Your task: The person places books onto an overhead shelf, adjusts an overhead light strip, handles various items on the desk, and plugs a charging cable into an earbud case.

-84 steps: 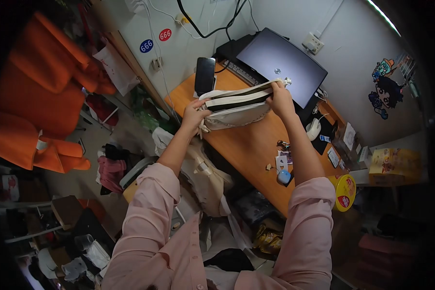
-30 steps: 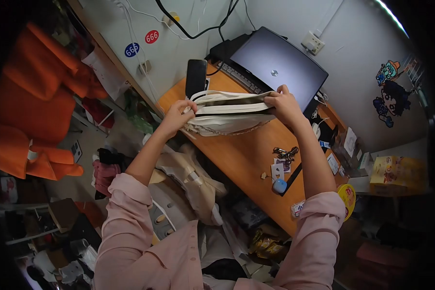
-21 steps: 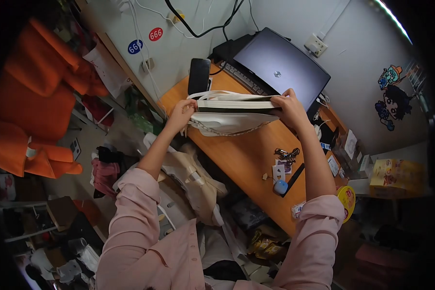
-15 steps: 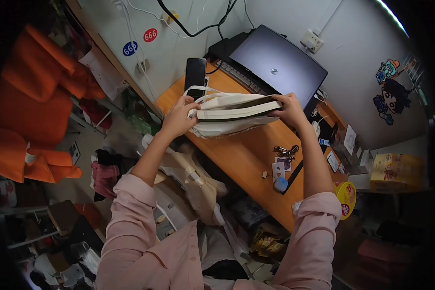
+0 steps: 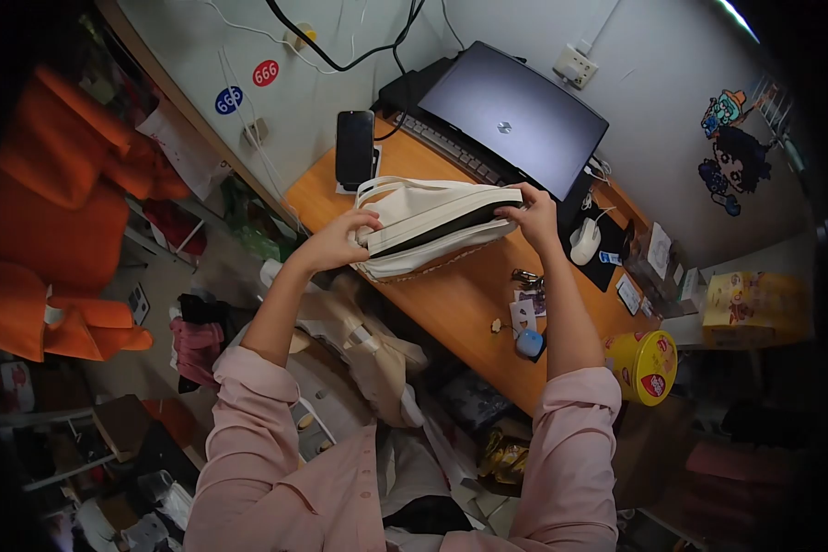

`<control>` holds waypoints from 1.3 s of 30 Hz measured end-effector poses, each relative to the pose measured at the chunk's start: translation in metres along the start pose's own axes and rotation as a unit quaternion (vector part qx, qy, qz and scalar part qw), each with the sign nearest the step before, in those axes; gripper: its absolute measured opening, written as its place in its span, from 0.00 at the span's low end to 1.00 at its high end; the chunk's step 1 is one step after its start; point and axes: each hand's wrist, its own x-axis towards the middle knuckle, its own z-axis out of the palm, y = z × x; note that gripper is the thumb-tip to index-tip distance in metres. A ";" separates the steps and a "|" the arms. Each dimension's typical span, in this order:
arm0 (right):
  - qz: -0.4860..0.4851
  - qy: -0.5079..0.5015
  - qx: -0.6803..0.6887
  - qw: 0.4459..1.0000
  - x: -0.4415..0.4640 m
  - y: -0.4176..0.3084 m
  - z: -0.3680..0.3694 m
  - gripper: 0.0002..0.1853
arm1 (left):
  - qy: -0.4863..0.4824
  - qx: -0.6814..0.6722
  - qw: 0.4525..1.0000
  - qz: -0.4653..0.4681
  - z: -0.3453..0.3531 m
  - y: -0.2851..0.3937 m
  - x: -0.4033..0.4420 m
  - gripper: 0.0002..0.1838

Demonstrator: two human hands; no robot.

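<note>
A white bag (image 5: 432, 208) with a dark zipped opening and a strap loop is over the wooden desk (image 5: 451, 308). My left hand (image 5: 342, 241) grips its left end, fingers closed on the edge near the strap. At the right end my right hand (image 5: 532, 217) pinches the rim beside the dark opening. The bag's inside is mostly hidden. Just behind the bag, to the left, a black phone (image 5: 355, 149) lies on the desk. A laptop (image 5: 513, 120) stands open behind the bag.
On the desk's right side are a white mouse (image 5: 585, 241), keys (image 5: 527, 278) and a light blue round item (image 5: 528, 343). A yellow tub (image 5: 651, 367) stands at the right edge. An orange chair (image 5: 60, 212) is at the left, and a beige bag (image 5: 363, 340) hangs below the desk.
The bag has tilted, its right end now higher, and its opening looks narrower. Both hands have kept hold of it. The view has shifted, uncovering the mouse and more of the yellow tub.
</note>
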 end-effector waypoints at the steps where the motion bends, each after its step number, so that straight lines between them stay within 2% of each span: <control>1: 0.002 0.010 0.002 1.000 -0.001 0.000 0.001 0.15 | 0.000 0.001 1.000 0.002 0.000 0.000 -0.001 0.22; 3: 0.003 0.019 0.022 1.000 0.001 -0.001 0.003 0.15 | 0.022 -0.057 0.998 0.016 -0.001 0.002 -0.004 0.23; 7: -0.022 0.000 0.078 0.997 0.007 -0.009 0.004 0.16 | 0.048 -0.027 0.998 0.016 -0.001 0.008 -0.013 0.24; 9: -0.017 -0.013 0.061 0.998 0.011 -0.015 0.004 0.16 | 0.165 0.194 0.966 0.030 0.008 0.007 -0.016 0.23; 10: -0.013 -0.026 0.043 0.999 0.012 -0.019 0.004 0.16 | 0.167 0.195 0.966 0.030 0.009 0.004 -0.016 0.23; 11: -0.016 -0.027 0.043 0.999 0.010 -0.028 0.002 0.16 | 0.212 0.206 0.954 0.057 0.011 -0.001 -0.014 0.22; 12: -0.034 -0.009 -0.094 0.995 0.005 -0.040 -0.002 0.17 | 0.257 0.216 0.938 0.084 0.013 -0.008 -0.011 0.21; 13: -0.053 0.009 -0.229 0.972 -0.001 -0.053 -0.005 0.18 | 0.264 0.217 0.936 0.083 0.017 -0.015 -0.007 0.21; 14: -0.036 -0.013 -0.256 0.966 -0.003 -0.063 -0.009 0.18 | 0.276 0.107 0.950 0.097 0.022 -0.024 -0.002 0.19; 15: -0.089 -0.036 -0.362 0.927 -0.006 -0.078 -0.013 0.17 | 0.287 -0.004 0.952 0.110 0.026 -0.026 0.001 0.18; 16: -0.140 -0.058 -0.461 0.874 -0.009 -0.092 -0.015 0.16 | 0.300 -0.049 0.946 0.111 0.033 -0.028 0.004 0.18; 17: -0.165 -0.114 -0.517 0.832 -0.008 -0.098 -0.012 0.15 | 0.309 -0.046 0.944 0.107 0.038 -0.025 0.006 0.18; 18: -0.174 -0.117 -0.514 0.832 -0.008 -0.097 -0.005 0.15 | 0.319 -0.048 0.941 0.102 0.041 -0.021 0.008 0.18; 20: -0.226 -0.178 -0.540 0.791 -0.009 -0.091 0.013 0.18 | 0.335 -0.049 0.936 0.094 0.043 -0.016 0.007 0.19; 22: -0.217 -0.178 -0.527 0.802 -0.011 -0.086 0.030 0.16 | 0.324 -0.048 0.941 0.082 0.046 -0.010 0.004 0.16; 24: -0.223 -0.147 -0.451 0.852 -0.012 -0.081 0.037 0.12 | 0.338 -0.062 0.936 0.074 0.047 -0.009 -0.002 0.17; 25: -0.230 -0.151 -0.451 0.849 -0.015 -0.079 0.036 0.12 | 0.352 -0.058 0.931 0.071 0.048 -0.008 -0.005 0.17; 27: -0.213 -0.134 -0.391 0.885 -0.019 -0.092 0.032 0.13 | 0.381 -0.057 0.920 0.070 0.041 0.004 -0.007 0.18; 29: -0.177 -0.129 -0.391 0.894 -0.021 -0.113 0.023 0.14 | 0.424 0.030 0.899 0.105 0.038 0.017 -0.011 0.21; 30: -0.162 -0.117 -0.378 0.904 -0.023 -0.125 0.018 0.15 | 0.428 0.019 0.896 0.116 0.034 0.019 -0.009 0.29; 31: -0.150 -0.100 -0.377 0.909 -0.023 -0.137 0.014 0.16 | 0.437 0.018 0.893 0.111 0.031 0.021 -0.009 0.29; 33: -0.125 -0.113 -0.380 0.910 -0.022 -0.154 0.003 0.15 | 0.522 -0.024 0.839 0.151 0.024 0.025 -0.012 0.38; 35: -0.121 -0.091 -0.387 0.909 -0.021 -0.157 -0.008 0.15 | 0.537 -0.031 0.830 0.146 0.028 0.012 -0.016 0.42; 37: -0.095 -0.079 -0.323 0.938 -0.026 -0.163 -0.021 0.16 | 0.577 -0.268 0.768 0.076 0.045 -0.019 -0.011 0.38; 38: -0.067 -0.087 -0.293 0.950 -0.031 -0.173 -0.026 0.16 | 0.580 -0.268 0.765 0.078 0.057 -0.030 -0.010 0.38; 39: -0.070 -0.087 -0.293 0.950 -0.036 -0.171 -0.030 0.16 | 0.533 -0.474 0.698 0.063 0.072 -0.039 -0.011 0.34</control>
